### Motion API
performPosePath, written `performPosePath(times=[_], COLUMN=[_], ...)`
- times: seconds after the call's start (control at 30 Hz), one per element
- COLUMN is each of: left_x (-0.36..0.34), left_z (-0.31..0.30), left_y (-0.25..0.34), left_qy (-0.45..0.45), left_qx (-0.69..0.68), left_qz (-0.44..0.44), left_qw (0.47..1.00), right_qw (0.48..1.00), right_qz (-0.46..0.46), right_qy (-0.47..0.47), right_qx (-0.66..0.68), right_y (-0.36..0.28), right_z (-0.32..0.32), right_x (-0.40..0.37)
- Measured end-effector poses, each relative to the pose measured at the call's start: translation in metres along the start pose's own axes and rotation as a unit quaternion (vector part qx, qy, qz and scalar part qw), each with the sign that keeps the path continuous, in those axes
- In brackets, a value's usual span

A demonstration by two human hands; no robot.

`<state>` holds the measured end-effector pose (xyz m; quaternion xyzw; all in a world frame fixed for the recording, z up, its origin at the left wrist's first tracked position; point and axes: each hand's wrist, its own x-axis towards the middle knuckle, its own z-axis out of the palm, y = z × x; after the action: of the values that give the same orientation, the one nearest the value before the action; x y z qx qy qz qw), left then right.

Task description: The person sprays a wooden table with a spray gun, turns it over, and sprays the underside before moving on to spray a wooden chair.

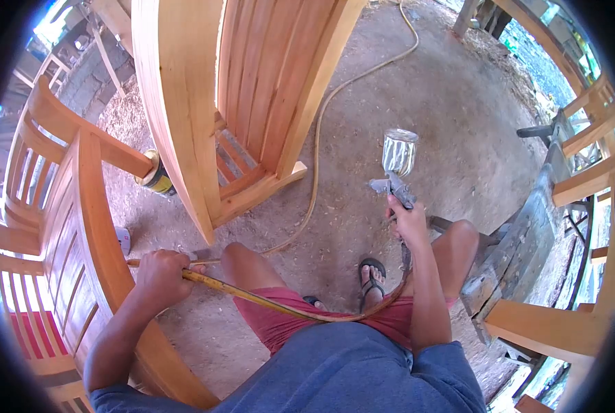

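In my right hand [407, 219] is a spray gun [393, 186], its grip wrapped by my fingers. A metal cup [400, 151] streaked with pale paint sits at the gun's front. From the gun's lower end a yellowish air hose [273, 303] loops across my lap to the left. My left hand [163, 277] is closed around this hose, beside the curved edge of a wooden chair [104, 227]. Ahead of both hands, a wooden piece with slats [184, 103] stands on the ground at the upper left.
The hose [316, 151] runs on over the dirt floor [362, 89] toward the back. A can [157, 175] stands under a chair part on the left. On the right are a weathered wooden bench [521, 241] and more chair frames [586, 182].
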<state>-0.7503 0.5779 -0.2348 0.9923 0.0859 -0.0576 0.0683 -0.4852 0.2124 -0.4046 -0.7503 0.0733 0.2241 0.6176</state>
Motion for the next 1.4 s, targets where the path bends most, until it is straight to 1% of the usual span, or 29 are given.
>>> performPosePath(times=[0.17,0.27,0.37,0.47,0.57,0.67,0.7,0.77,0.87,0.9,0.93,1.0,1.03,1.13,1.23,1.33,1.4], left_x=[0.001,0.001,0.000,0.000,0.001,0.005,0.006,0.005,0.004,0.004,0.005,0.009,0.011,0.014,0.019,0.016,0.019], left_z=[-0.005,-0.010,-0.009,-0.007,-0.007,-0.007,-0.007,-0.007,-0.004,-0.002,0.001,0.003,0.003,0.006,0.001,0.005,0.002], left_y=[0.007,0.009,0.008,0.004,0.004,0.008,0.008,0.009,0.004,0.001,-0.003,-0.013,-0.019,-0.028,-0.019,-0.024,-0.022], left_qy=[-0.013,-0.039,-0.048,-0.064,-0.100,-0.147,-0.162,-0.158,-0.137,-0.127,-0.136,-0.154,-0.171,-0.185,-0.193,-0.161,-0.185], left_qx=[0.010,0.015,0.012,0.014,0.012,0.027,0.036,0.032,0.048,0.057,0.073,0.106,0.118,0.144,0.149,0.146,0.149], left_qz=[-0.015,-0.028,-0.032,-0.044,-0.069,-0.094,-0.101,-0.101,-0.089,-0.083,-0.100,-0.135,-0.127,-0.113,-0.134,-0.128,-0.145], left_qw=[1.000,0.999,0.998,0.997,0.992,0.984,0.981,0.982,0.985,0.987,0.983,0.973,0.970,0.965,0.961,0.968,0.961], right_qw=[1.000,0.992,0.997,0.997,0.994,0.996,0.990,0.974,0.961,0.962,0.963,0.968,0.970,0.948,0.943,0.946,0.941], right_qz=[0.002,0.024,0.021,0.015,-0.101,-0.069,-0.107,-0.184,-0.262,-0.257,-0.252,-0.214,-0.194,-0.280,-0.246,-0.179,-0.185], right_qy=[-0.008,-0.064,-0.041,0.051,0.031,-0.064,-0.087,-0.132,-0.089,-0.092,-0.096,-0.129,-0.144,-0.145,-0.219,-0.267,-0.278], right_qx=[-0.027,0.103,0.063,-0.063,-0.021,0.006,0.011,0.021,0.009,0.011,0.013,-0.019,-0.034,0.041,0.039,0.047,0.064], right_y=[0.012,-0.003,0.011,0.016,0.011,-0.013,-0.016,-0.023,-0.028,-0.035,-0.042,-0.058,-0.063,-0.037,-0.038,-0.045,-0.042], right_z=[-0.002,-0.001,-0.001,0.005,0.004,0.005,0.011,0.030,0.072,0.083,0.093,0.106,0.112,0.144,0.150,0.152,0.160], right_x=[0.002,-0.011,-0.001,0.003,-0.011,-0.030,-0.031,-0.026,-0.005,0.001,0.007,0.013,0.015,0.037,0.037,0.036,0.039])
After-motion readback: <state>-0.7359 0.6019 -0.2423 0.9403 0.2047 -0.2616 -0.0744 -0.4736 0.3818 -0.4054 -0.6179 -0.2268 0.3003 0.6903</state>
